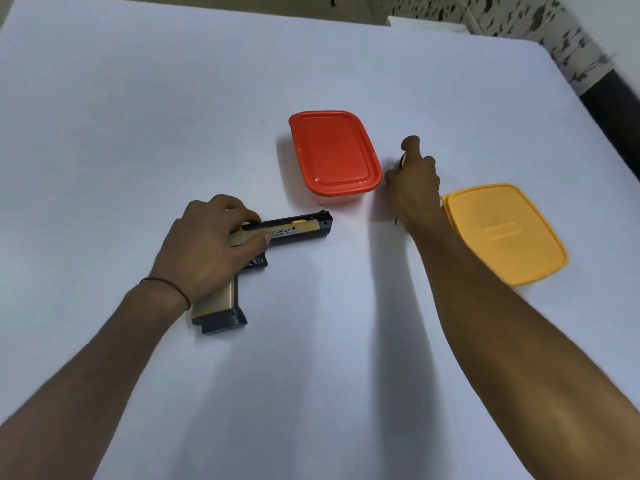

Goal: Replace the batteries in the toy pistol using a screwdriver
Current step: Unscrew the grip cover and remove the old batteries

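A gold and black toy pistol point(294, 228) lies flat on the white table point(138, 116), barrel pointing right, grip toward me. My left hand point(211, 247) rests over its middle, fingers curled on the slide. To the right, my right hand point(412, 181) is closed around a screwdriver point(402, 161); a bit of its yellow and black handle shows above the fist and a thin dark tip pokes out below the wrist. That hand sits between the two lidded boxes, apart from the pistol.
An orange lidded plastic box point(332, 155) stands behind the pistol. A yellow lidded box point(502, 233) lies to the right, near my right forearm. The table's right edge runs along a patterned wall.
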